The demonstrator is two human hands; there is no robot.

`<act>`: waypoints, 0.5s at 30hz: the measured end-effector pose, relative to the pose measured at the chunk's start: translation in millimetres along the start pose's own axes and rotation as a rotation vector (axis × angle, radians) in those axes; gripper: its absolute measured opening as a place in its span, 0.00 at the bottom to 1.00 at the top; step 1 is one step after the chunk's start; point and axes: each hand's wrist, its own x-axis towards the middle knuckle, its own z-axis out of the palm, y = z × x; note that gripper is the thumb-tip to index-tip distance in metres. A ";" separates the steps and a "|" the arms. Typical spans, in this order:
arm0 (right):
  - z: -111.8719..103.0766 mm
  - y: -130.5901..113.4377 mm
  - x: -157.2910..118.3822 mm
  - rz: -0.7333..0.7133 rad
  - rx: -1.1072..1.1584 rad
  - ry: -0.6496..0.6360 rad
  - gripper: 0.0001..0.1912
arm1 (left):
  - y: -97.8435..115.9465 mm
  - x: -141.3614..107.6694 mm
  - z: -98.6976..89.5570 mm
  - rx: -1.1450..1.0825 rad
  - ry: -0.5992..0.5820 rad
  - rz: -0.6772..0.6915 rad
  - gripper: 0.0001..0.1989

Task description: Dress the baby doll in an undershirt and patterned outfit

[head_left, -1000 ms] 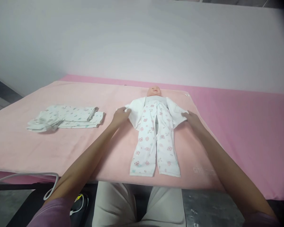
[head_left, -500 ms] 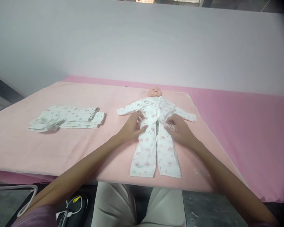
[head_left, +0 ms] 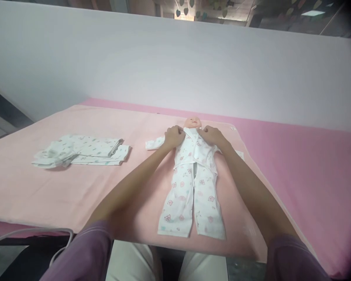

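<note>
A baby doll lies on its back, its head [head_left: 193, 122] at the far end. It wears a white printed wrap shirt [head_left: 193, 153] with both sleeves spread sideways. Matching white pants [head_left: 179, 199] lie below, their waist meeting the shirt's hem and the legs toward me. At the shirt's left shoulder, near the collar, my left hand [head_left: 174, 136] is closed on the cloth. My right hand [head_left: 213, 136] pinches the opposite shoulder beside the neckline. Both forearms and hands cover parts of the sleeves.
Folded white printed baby clothes [head_left: 87, 150] lie to the left on a peach pad [head_left: 111, 195]. Under the pad is a pink cover [head_left: 298, 171]. A pale upright panel [head_left: 175, 70] stands behind the table. A white cable [head_left: 58, 230] hangs at the lower left.
Both hands have moved up from the shirt's hem and the pants' waist to the shirt's shoulders and closed there. The hem now lies flatter over the waist. The view has tilted up slightly.
</note>
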 end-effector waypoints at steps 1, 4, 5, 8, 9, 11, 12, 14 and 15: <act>1.7 -5.0 11.3 0.027 -0.068 -0.039 0.26 | 3.8 6.7 10.7 -0.074 0.001 -0.036 0.10; 4.6 -11.3 31.4 0.029 -0.156 -0.046 0.26 | 11.0 14.2 33.8 -0.281 -0.041 0.063 0.12; 4.8 -10.1 34.0 0.017 -0.141 -0.025 0.25 | 11.4 14.4 37.8 -0.322 -0.065 0.116 0.11; 4.5 0.3 34.7 0.032 0.068 0.053 0.22 | 7.7 15.1 40.3 -0.386 -0.083 0.157 0.13; 4.7 4.4 33.5 0.060 0.187 0.063 0.21 | 5.6 16.0 38.9 -0.395 -0.069 0.143 0.13; 6.6 11.0 29.8 0.113 0.434 0.037 0.18 | 2.5 17.9 35.1 -0.379 -0.036 0.112 0.14; 8.5 13.1 27.2 0.114 0.534 0.007 0.16 | 2.1 18.2 33.0 -0.354 -0.021 0.098 0.13; 13.7 15.2 19.3 0.057 0.637 -0.028 0.11 | 4.6 15.6 29.0 -0.272 -0.012 0.087 0.11; 16.4 15.7 13.5 0.016 0.645 -0.016 0.10 | 7.5 12.2 26.8 -0.221 -0.007 0.092 0.11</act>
